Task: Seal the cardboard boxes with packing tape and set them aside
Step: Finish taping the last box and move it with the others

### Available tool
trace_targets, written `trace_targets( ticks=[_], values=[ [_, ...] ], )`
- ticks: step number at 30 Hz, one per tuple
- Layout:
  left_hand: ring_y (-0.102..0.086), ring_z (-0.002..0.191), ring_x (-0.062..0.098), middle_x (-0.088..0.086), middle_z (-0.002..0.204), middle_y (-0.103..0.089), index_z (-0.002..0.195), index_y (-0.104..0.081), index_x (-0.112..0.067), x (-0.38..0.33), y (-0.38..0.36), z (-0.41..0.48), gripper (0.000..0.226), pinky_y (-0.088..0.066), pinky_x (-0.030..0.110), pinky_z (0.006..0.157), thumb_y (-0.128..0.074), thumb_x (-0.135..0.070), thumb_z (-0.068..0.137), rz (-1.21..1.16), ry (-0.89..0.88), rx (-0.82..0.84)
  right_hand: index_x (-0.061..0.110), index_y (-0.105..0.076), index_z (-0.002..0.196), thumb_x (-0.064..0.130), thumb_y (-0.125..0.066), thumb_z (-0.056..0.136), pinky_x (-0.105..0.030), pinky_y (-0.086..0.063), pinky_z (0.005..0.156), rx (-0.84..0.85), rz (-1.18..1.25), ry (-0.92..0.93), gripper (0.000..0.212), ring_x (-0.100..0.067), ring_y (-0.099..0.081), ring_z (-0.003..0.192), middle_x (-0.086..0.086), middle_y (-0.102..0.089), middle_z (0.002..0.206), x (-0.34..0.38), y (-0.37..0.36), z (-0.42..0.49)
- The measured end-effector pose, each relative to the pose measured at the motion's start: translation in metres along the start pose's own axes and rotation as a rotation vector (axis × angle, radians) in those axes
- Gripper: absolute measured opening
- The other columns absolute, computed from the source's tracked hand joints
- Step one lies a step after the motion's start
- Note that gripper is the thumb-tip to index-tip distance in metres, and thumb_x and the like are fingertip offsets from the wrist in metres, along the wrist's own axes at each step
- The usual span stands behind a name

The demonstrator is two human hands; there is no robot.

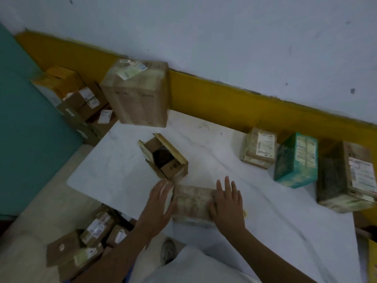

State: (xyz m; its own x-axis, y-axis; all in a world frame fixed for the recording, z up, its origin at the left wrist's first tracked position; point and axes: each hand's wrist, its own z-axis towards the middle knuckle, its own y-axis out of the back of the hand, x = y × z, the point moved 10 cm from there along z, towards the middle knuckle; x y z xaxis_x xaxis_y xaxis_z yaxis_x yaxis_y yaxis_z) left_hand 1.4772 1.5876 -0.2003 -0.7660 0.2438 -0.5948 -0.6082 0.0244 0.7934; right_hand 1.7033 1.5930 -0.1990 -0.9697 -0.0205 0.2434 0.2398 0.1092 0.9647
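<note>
Fingers [227, 185] straight and slightly spread on both hands, I note: left hand [159, 205] against the left end of the taped box [192, 201], right hand [228, 205] flat on its top. Box sits lower centre on the white sheet [269, 201], just below an open carton [166, 160].

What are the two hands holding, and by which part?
The taped box, pressed between both hands: the left hand lies flat against its left end, the right hand flat on its right end. Neither curls round it.
</note>
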Motion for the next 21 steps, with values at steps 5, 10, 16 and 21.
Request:
trace_targets(
  ticks=[5, 10, 16, 21],
  values=[
    [-0.05, 0.116, 0.02, 0.003, 0.125, -0.047, 0.132, -0.05, -0.01, 0.082, 0.015, -0.066, 0.035, -0.046, 0.035, 0.097, -0.045, -0.023, 0.1, -0.124, 0.506, -0.197, 0.01, -0.044, 0.144, 0.029, -0.048, 0.092, -0.042, -0.032, 0.114, -0.04, 0.088, 0.309, 0.056, -0.028, -0.034, 0.141, -0.012, -0.036, 0.154, 0.076, 0.011, 0.005],
    [-0.058, 0.088, 0.016, 0.001, 0.109, -0.059, 0.128, -0.054, -0.017, 0.153, -0.04, -0.131, 0.035, -0.053, 0.035, 0.078, -0.048, -0.024, 0.094, -0.107, 0.857, 0.191, 0.011, -0.062, 0.118, 0.022, -0.046, 0.09, -0.028, -0.055, 0.082, 0.105, 0.152, 0.764, 0.034, -0.019, -0.06, 0.104, -0.003, -0.062, 0.119, 0.164, -0.014, -0.04],
    [-0.057, 0.1, 0.033, 0.019, 0.11, -0.059, 0.114, -0.054, 0.001, 0.175, -0.048, -0.16, 0.034, -0.048, 0.039, 0.08, -0.052, -0.028, 0.096, -0.101, 1.07, 0.186, 0.009, -0.049, 0.136, 0.022, -0.036, 0.101, -0.04, -0.044, 0.091, 0.447, 0.157, 0.635, 0.039, -0.03, -0.052, 0.116, -0.009, -0.051, 0.133, 0.181, -0.103, -0.067],
    [-0.059, 0.104, 0.033, 0.016, 0.116, -0.061, 0.124, -0.05, -0.001, 0.195, -0.081, -0.153, 0.069, -0.05, 0.036, 0.082, -0.055, -0.059, 0.087, -0.372, 1.135, 0.141, 0.005, -0.067, 0.119, 0.031, -0.029, 0.108, -0.024, -0.054, 0.079, 0.367, 0.304, 0.471, 0.048, -0.016, -0.07, 0.091, -0.003, -0.07, 0.107, 0.178, -0.155, -0.058]
  ],
)
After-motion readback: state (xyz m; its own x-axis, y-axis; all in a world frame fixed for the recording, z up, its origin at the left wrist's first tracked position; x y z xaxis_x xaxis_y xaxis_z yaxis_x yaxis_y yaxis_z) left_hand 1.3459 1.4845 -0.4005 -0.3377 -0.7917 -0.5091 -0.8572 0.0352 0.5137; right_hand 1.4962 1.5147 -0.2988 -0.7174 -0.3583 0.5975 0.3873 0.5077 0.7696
